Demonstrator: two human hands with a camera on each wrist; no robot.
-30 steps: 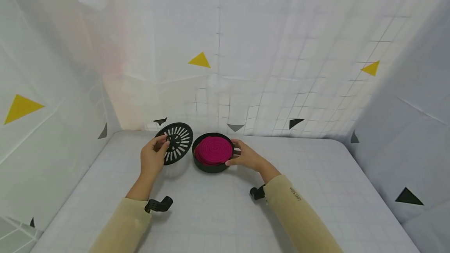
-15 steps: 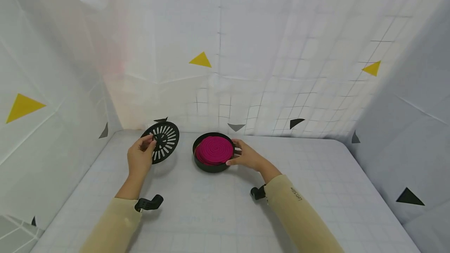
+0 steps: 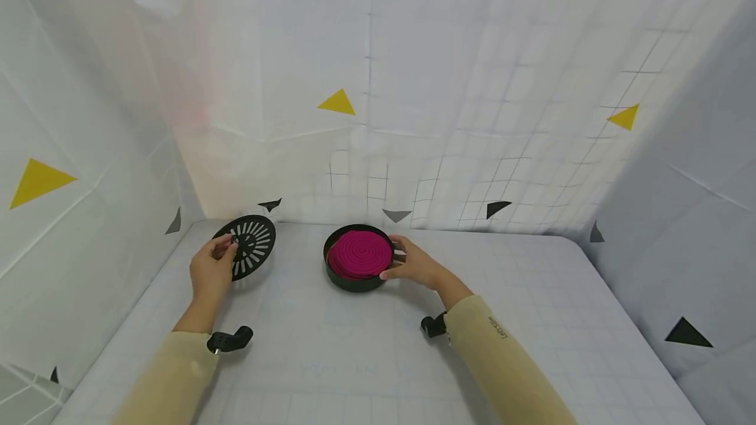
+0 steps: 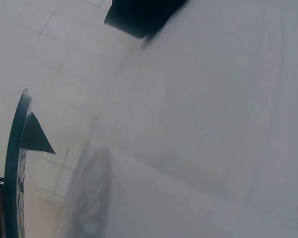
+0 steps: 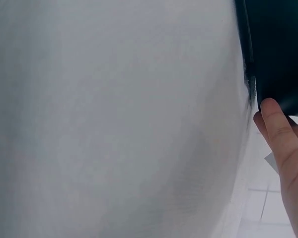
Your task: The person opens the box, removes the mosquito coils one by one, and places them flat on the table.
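Slotted disc (image 3: 247,242) ×1, left grip (image 3: 211,272) pinching it | black dish (image 3: 356,285) ×1, right grip (image 3: 417,263) clasping it

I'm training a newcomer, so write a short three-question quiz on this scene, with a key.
1. Which hand pinches the slotted disc?
2. True or false: the disc covers the black container.
3. Where is the pink coil?
a) beside the container
b) inside the container
c) on the disc

Key
1. The left hand.
2. False; the disc is held apart from the container.
3. b
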